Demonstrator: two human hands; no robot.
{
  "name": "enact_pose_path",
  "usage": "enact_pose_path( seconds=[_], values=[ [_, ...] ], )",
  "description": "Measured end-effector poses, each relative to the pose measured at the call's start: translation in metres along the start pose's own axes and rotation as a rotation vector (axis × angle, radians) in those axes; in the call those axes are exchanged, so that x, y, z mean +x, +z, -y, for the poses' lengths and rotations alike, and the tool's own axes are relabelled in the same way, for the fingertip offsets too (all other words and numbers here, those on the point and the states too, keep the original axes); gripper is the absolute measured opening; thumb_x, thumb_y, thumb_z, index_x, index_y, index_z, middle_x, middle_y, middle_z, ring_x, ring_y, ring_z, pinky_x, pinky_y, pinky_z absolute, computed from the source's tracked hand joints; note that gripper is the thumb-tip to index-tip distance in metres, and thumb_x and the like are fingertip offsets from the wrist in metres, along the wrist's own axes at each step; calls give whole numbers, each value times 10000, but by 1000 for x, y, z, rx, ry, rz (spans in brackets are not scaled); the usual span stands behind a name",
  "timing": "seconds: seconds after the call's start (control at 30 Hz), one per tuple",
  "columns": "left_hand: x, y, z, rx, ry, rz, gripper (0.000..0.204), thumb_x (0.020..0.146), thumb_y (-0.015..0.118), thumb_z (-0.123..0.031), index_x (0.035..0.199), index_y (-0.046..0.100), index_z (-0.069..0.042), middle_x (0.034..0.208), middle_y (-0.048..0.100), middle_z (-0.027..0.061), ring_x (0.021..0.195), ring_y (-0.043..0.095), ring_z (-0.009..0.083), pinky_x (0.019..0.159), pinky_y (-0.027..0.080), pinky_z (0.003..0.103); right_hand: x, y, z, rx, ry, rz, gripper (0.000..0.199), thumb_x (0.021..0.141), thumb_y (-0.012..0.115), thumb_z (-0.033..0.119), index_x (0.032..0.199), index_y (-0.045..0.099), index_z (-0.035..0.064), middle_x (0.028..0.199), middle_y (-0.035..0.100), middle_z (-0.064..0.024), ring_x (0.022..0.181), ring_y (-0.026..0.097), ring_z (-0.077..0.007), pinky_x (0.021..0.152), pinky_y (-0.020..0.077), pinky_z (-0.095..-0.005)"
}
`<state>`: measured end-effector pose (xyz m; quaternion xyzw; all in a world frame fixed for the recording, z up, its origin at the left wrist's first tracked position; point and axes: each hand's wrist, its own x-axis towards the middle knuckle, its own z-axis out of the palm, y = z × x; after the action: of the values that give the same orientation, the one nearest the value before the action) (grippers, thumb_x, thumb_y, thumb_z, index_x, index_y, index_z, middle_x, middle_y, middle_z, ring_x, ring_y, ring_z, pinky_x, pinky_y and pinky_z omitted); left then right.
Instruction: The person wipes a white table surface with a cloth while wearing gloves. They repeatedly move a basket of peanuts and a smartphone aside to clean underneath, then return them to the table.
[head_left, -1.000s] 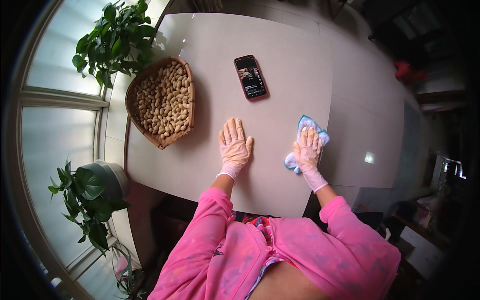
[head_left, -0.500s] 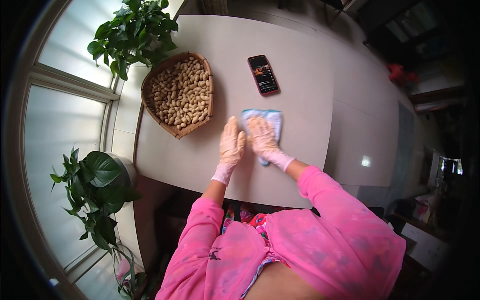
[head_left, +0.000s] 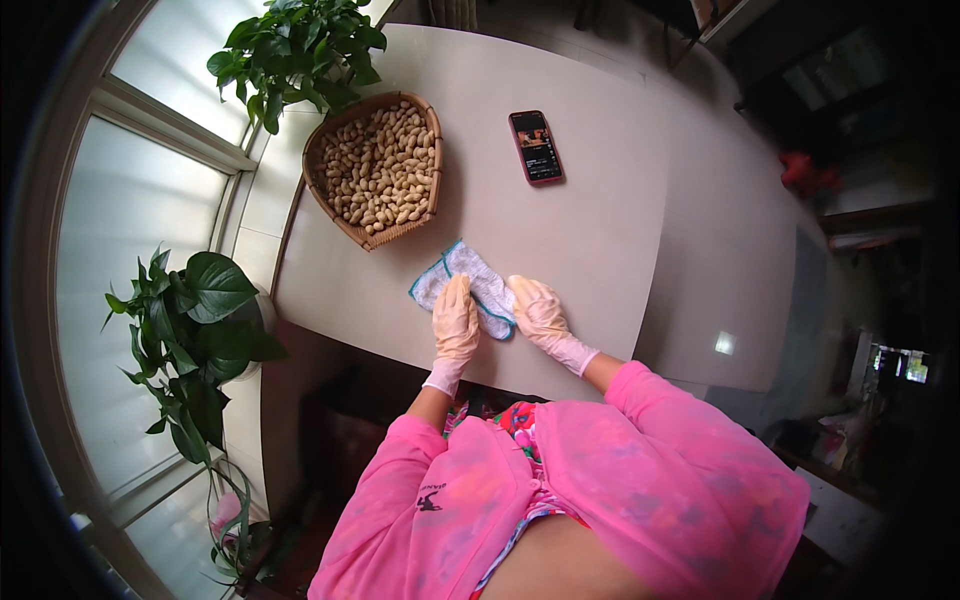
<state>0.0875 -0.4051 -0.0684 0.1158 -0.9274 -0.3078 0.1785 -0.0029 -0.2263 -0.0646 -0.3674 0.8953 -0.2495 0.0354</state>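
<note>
On the head view, here's the cloth [head_left: 484,280] on the table [head_left: 600,240], long axis from ten to four o'clock! The left hand [head_left: 456,325] lies over it, nearer its middle, fingers together and slightly bent. The right hand [head_left: 540,318], fingers bunched, meets its edge, cloth at ten o'clock; whether either grips is impossible to tell. Up at the left hand's eleven, a basket [head_left: 437,150] full of peanuts [head_left: 380,165]; at nine, a pot [head_left: 265,318] with a leafy plant [head_left: 215,290]!
</note>
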Motion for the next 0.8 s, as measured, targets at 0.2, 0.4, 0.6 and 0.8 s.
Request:
enact_pose_path(
  seconds=[0.2, 0.4, 0.6, 0.8],
  values=[
    [47, -5, 0, 190, -225, -7, 492, 883, 559, -124, 1348, 460, -1, 1299, 516, 234, 1178, 489, 427, 1040, 389, 472, 14, -8, 5, -85, 403, 346, 622, 848, 620, 421, 1292, 485, 7, 1063, 650, -178, 960, 637, -358, 809, 521, -468],
    [59, -20, 22, 389, -475, 269, 457, 841, 670, -327, 1196, 563, -60, 967, 648, 150, 927, 620, 351, 786, 512, 457, 21, 11, 16, -63, 393, 437, 401, 786, 676, 434, 872, 643, 44, 795, 669, -183, 787, 667, -347, 700, 534, -456],
    [38, -9, 40, 271, -499, 257, 296, 859, 650, -354, 923, 589, -72, 885, 664, 170, 844, 640, 380, 722, 511, 480, 16, 19, -16, 940, 716, 178, 144, 710, 713, 134, 743, 600, 51, 711, 617, -27, 655, 553, -128, 583, 457, -319],
    [-4, -23, 34, -74, -708, 239, 269, 891, 633, -360, 956, 575, -106, 836, 658, 203, 809, 638, 408, 684, 479, 477, 13, 43, -56, 1423, 801, 237, 243, 777, 710, 36, 999, 628, -19, 866, 658, -36, 805, 617, -91, 684, 501, -217]
  ],
)
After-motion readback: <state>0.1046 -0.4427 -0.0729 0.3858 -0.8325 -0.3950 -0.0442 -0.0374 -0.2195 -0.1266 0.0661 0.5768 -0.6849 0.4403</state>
